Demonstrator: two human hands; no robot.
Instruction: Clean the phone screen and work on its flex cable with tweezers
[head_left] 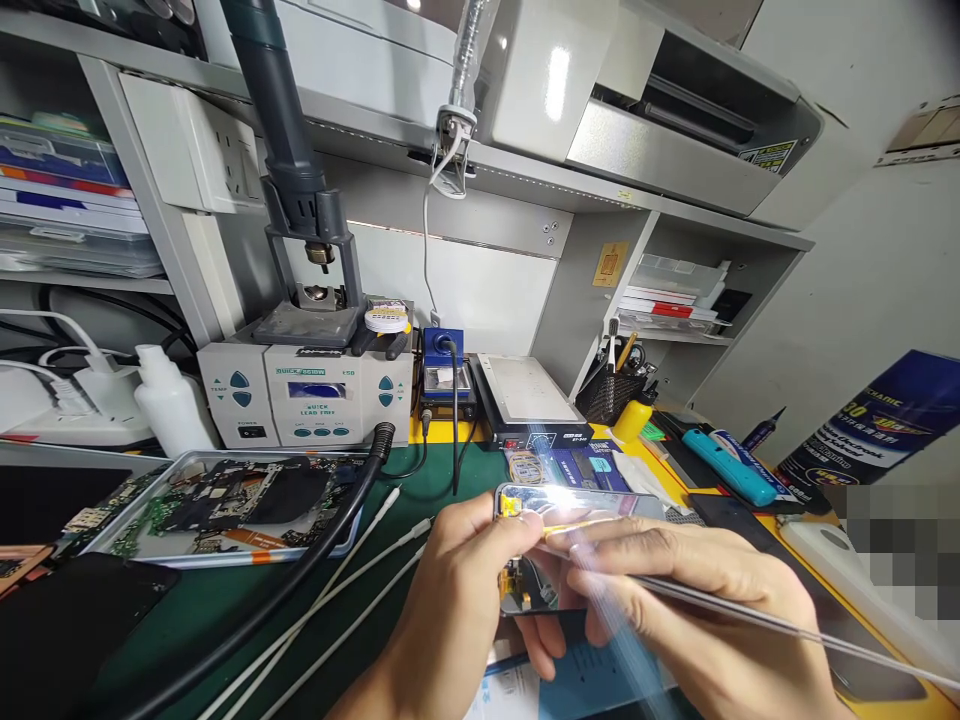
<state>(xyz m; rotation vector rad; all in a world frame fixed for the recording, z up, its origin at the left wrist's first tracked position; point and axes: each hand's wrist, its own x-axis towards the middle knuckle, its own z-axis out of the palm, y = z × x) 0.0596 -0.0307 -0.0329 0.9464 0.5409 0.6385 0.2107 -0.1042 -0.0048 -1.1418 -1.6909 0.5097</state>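
Note:
My left hand (pixel 469 570) is closed around the left end of a phone screen (pixel 615 505), its thumb on the near face. That face is shiny and reflects a bright light; gold flex cables (pixel 511 582) show at its left end. My right hand (pixel 697 590) pinches a long thin metal tool (pixel 720 600), which slants down to the right. Its fingertips are over the middle of the screen beside a yellow strip (pixel 562 528). The tool's tip is hidden by fingers and glare. Fingers of both hands hide much of the screen's lower half.
A tray (pixel 349 545) of circuit boards lies left, with a thick black hose (pixel 300 590) and white cables (pixel 322 597) crossing the green mat. Behind stand a hot-air station (pixel 307 395) and a flat heating plate (pixel 532 390). A spray can (pixel 892 420) stands right.

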